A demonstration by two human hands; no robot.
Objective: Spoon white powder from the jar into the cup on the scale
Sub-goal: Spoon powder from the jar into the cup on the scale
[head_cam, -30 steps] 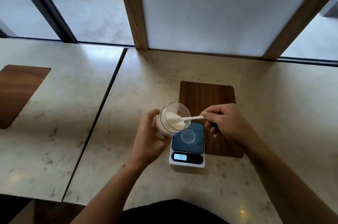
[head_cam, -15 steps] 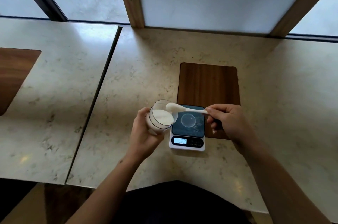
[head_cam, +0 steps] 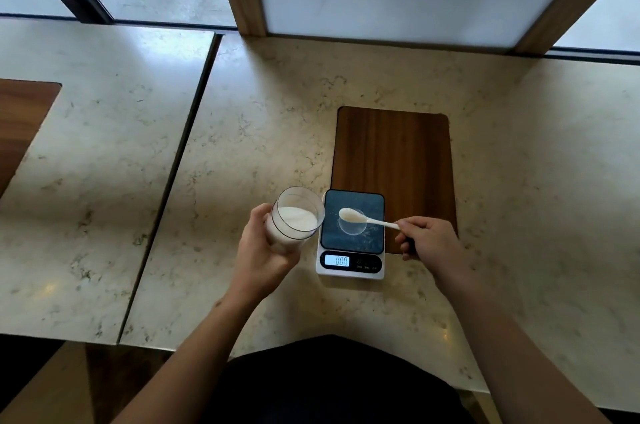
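The left hand (head_cam: 258, 255) is wrapped around the lower body of the clear jar (head_cam: 294, 217) and holds it off the marble counter (head_cam: 263, 132), just beside the left edge of the scale (head_cam: 350, 233). The jar is tilted, mouth facing up and toward the right, with white powder (head_cam: 298, 218) settled against its lower wall. The right hand (head_cam: 427, 243) is closed in a pinch on the handle end of the white spoon (head_cam: 367, 219). The spoon's long axis runs nearly horizontal, handle to the right and bowl to the left, rising slightly toward the bowl. The heaped bowl is positioned over the rim of the small clear cup (head_cam: 352, 226), which stands upright at the centre of the dark weighing platform. The scale display (head_cam: 341, 261) is lit. The rear of the scale overlaps a wooden board (head_cam: 394, 150) lying flat on the counter.
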